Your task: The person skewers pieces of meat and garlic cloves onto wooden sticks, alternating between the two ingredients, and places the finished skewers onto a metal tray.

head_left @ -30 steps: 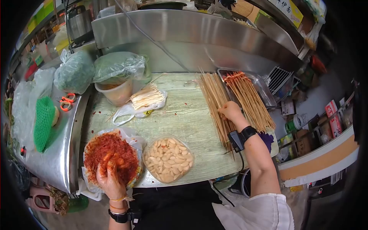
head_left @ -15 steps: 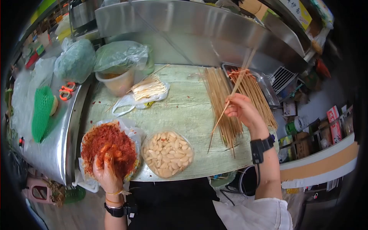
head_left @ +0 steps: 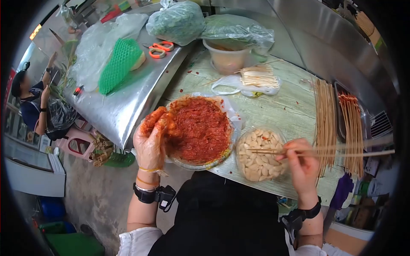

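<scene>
My left hand [head_left: 152, 147], smeared with red paste, is closed around red-coated pieces [head_left: 154, 119] at the left rim of a bowl of red chili mixture [head_left: 198, 130]. My right hand [head_left: 301, 160] pinches thin wooden skewers [head_left: 367, 153], held nearly level with their points to the left over a tub of pale peeled cloves [head_left: 260, 164]. Loose bare skewers [head_left: 325, 123] lie on the table to the right of the tub. Beside them, filled skewers [head_left: 352, 123] with red ends rest partly on a metal tray [head_left: 339, 91].
Behind the bowl are a plastic tub [head_left: 226, 59], bagged greens [head_left: 177, 23] and white sticks on a bag [head_left: 258, 78]. Orange scissors [head_left: 160, 49] and green netting [head_left: 119, 66] lie on the steel counter [head_left: 141, 85]. Another person [head_left: 36, 98] is at far left.
The view has turned left. My left hand has lifted out of the mixture with coated pieces in it. My right hand has brought the skewers from above the skewer pile to over the clove tub.
</scene>
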{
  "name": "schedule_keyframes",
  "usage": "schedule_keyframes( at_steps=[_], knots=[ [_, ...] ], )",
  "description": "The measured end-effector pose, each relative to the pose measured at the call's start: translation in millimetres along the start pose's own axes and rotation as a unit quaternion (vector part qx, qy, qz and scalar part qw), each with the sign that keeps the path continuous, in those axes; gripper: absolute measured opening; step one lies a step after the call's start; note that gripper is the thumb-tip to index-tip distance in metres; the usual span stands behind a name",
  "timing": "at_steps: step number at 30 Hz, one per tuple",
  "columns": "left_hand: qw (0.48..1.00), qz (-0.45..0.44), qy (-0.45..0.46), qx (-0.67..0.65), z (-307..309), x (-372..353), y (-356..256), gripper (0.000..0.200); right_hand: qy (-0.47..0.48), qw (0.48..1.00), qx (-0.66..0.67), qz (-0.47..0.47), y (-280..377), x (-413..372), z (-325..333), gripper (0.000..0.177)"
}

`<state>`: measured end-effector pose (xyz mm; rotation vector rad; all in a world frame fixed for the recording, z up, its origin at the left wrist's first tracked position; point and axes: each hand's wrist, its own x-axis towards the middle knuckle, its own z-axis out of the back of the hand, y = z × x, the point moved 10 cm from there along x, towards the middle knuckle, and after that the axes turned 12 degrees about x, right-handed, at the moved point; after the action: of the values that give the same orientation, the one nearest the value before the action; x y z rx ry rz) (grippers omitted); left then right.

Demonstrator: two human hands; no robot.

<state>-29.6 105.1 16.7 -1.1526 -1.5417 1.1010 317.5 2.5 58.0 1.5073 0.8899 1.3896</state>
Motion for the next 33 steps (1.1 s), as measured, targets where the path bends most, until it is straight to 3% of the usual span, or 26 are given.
schedule_keyframes(
  at_steps=[2,4,6,8,10,11,15,18,23,27,30,32,33],
  knots=[
    [0.986,0.018,0.038,0.159,-1,0,4,0.028,0.010,1.000,-0.003,-0.022,-2,-4,-10,0.006],
    [0.968,0.015,0.092,0.231,-12,-5,2,0.021,0.116,0.990,-0.077,-0.018,-2,-7,-30,0.007],
    [0.877,-0.137,0.137,0.440,-32,-10,-17,0.018,0.107,0.992,-0.053,-0.051,-2,-8,-27,0.009],
    [0.855,-0.123,0.139,0.484,-34,-10,-6,0.015,0.144,0.985,-0.041,-0.090,-6,-10,-30,0.006],
    [0.741,-0.241,0.191,0.597,-61,-18,-10,0.014,0.104,0.988,-0.015,-0.110,-6,-11,-20,0.009],
    [0.698,-0.205,0.190,0.659,-61,-14,-6,0.015,0.066,0.989,0.010,-0.131,-9,-13,-12,0.015],
    [0.684,-0.247,0.146,0.671,-66,11,-19,0.013,-0.045,0.988,0.105,-0.102,-2,-16,19,0.024],
    [0.660,-0.264,0.187,0.678,-79,26,-12,0.015,-0.067,0.988,0.110,-0.085,-5,-19,31,0.023],
    [0.588,-0.291,0.291,0.697,-105,28,20,0.017,-0.077,0.987,0.115,-0.084,-8,-21,36,0.023],
    [0.563,-0.326,0.297,0.698,-116,28,26,0.013,-0.085,0.986,0.118,-0.085,-9,-22,40,0.022],
    [0.524,-0.317,0.292,0.734,-118,32,30,0.012,-0.089,0.985,0.122,-0.084,-9,-23,40,0.023],
    [0.466,-0.297,0.271,0.788,-113,38,31,0.010,-0.090,0.985,0.120,-0.085,-7,-24,39,0.023],
    [0.466,-0.299,0.271,0.787,-111,39,28,0.010,-0.091,0.985,0.120,-0.087,-6,-24,39,0.023]
  ],
)
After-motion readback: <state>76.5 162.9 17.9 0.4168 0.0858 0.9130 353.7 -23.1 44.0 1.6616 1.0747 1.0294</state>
